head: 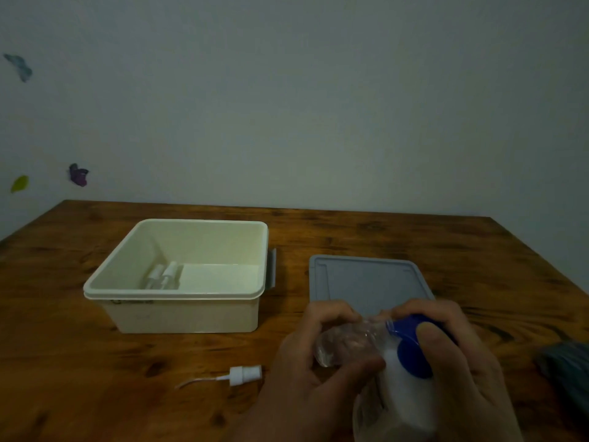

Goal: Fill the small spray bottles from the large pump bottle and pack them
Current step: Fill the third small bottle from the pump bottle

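My left hand [306, 355] grips a small clear spray bottle [342, 342], tilted at the blue pump [414, 342] of the large white bottle [401, 397]. My right hand [452, 355] curls over the pump: filling. Next, I judge, comes refitting the loose spray cap [245, 375] and packing into the cream box [178, 293].

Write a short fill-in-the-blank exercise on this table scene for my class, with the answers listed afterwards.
1. The grey lid lies on the table to the ____ of the cream box.
2. The loose spray cap lies on the ____.
3. The pump under the right hand is ____ in colour.

Answers: right; table; blue
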Demonstrator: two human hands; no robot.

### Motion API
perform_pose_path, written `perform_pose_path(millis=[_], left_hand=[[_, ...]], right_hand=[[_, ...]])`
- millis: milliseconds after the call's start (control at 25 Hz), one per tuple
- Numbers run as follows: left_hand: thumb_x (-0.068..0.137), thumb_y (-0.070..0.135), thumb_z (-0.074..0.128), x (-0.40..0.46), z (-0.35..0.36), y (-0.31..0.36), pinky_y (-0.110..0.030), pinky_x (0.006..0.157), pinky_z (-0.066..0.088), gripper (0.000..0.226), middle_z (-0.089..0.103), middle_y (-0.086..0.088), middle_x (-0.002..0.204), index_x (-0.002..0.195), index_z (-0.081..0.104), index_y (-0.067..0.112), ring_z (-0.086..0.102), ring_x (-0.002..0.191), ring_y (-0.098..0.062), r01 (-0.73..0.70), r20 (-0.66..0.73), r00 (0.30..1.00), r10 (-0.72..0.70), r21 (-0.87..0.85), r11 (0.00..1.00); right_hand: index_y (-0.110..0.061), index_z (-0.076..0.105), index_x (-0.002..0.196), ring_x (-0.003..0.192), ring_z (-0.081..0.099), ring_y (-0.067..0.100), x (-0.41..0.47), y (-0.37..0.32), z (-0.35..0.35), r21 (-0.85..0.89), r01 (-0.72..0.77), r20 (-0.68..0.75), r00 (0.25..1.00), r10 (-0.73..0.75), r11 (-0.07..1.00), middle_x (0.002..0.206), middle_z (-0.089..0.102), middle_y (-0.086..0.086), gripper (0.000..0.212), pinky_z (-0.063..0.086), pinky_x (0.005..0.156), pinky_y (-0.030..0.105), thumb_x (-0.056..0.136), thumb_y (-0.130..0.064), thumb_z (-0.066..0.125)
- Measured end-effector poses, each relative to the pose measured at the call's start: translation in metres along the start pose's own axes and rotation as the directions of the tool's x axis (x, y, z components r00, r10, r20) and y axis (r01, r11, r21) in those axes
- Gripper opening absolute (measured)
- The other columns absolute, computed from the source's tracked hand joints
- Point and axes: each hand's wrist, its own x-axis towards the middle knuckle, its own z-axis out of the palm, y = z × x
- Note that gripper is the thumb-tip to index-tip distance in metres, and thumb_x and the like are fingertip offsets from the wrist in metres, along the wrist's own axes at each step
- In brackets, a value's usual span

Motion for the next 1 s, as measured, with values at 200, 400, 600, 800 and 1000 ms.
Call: perform_pose_path(millis=[200, 400, 600, 800, 1000], left_hand=[[0.062, 0.04, 0.072, -0.0014, -0.0004, 0.0058, -0.021, 0.076, 0.055, 0.04, 0.06, 0.025, 0.104, 0.095, 0.053, 0.054, 0.063, 0.093, -0.001, 0.019, -0.011, 1.0, -0.019, -0.017, 1.0], [0.067, 0.03, 0.077, -0.0024, 0.001, 0.0067, -0.024, 0.076, 0.057, 0.043, 0.059, 0.025, 0.105, 0.095, 0.054, 0.052, 0.063, 0.093, -0.002, 0.021, -0.017, 1.0, -0.021, -0.016, 1.0], [0.074, 0.018, 0.079, -0.0024, 0.0002, 0.0015, -0.016, 0.075, 0.053, 0.05, 0.058, 0.027, 0.105, 0.094, 0.052, 0.055, 0.061, 0.094, 0.002, 0.03, -0.019, 0.999, -0.03, 0.008, 1.0], [0.071, 0.021, 0.075, -0.0025, -0.0009, 0.0042, -0.021, 0.077, 0.054, 0.047, 0.059, 0.025, 0.105, 0.095, 0.053, 0.054, 0.062, 0.094, -0.001, 0.023, -0.009, 1.0, -0.023, 0.014, 1.0], [0.072, 0.031, 0.073, -0.0034, -0.0018, 0.0036, -0.03, 0.078, 0.058, 0.041, 0.057, 0.026, 0.105, 0.097, 0.051, 0.055, 0.062, 0.095, -0.004, -0.008, 0.023, 1.0, 0.008, -0.005, 1.0]], right_hand=[[-0.045, 0.061, 0.088, 0.074, 0.063, 0.004, 0.0007, 0.0015, -0.0027, -0.017, -0.039, -0.011, 0.999, 0.038, 0.999, 0.091, 0.065, -0.022, 0.032, 0.046, 0.057, 0.009, 0.065, -0.056, 0.042], [-0.051, 0.061, 0.089, 0.072, 0.062, 0.007, -0.0017, 0.0001, -0.0041, -0.01, -0.043, -0.005, 0.999, 0.043, 0.999, 0.091, 0.064, -0.021, 0.031, 0.045, 0.055, 0.011, 0.065, -0.058, 0.041], [-0.042, 0.06, 0.086, 0.066, 0.061, 0.005, -0.0016, 0.0042, -0.0015, -0.025, -0.007, -0.001, 1.0, 0.007, 1.0, 0.088, 0.064, -0.017, 0.027, 0.043, 0.051, 0.006, 0.069, -0.053, 0.042], [-0.045, 0.061, 0.084, 0.067, 0.061, 0.007, -0.0024, 0.0012, -0.0017, -0.009, -0.028, -0.024, 0.999, 0.028, 1.0, 0.087, 0.065, -0.018, 0.027, 0.044, 0.051, 0.008, 0.066, -0.055, 0.043], [-0.044, 0.059, 0.09, 0.069, 0.059, 0.005, -0.0007, 0.0007, -0.0039, -0.044, 0.003, 0.008, 1.0, -0.003, 0.999, 0.094, 0.061, -0.014, 0.03, 0.042, 0.055, 0.008, 0.07, -0.055, 0.04]])
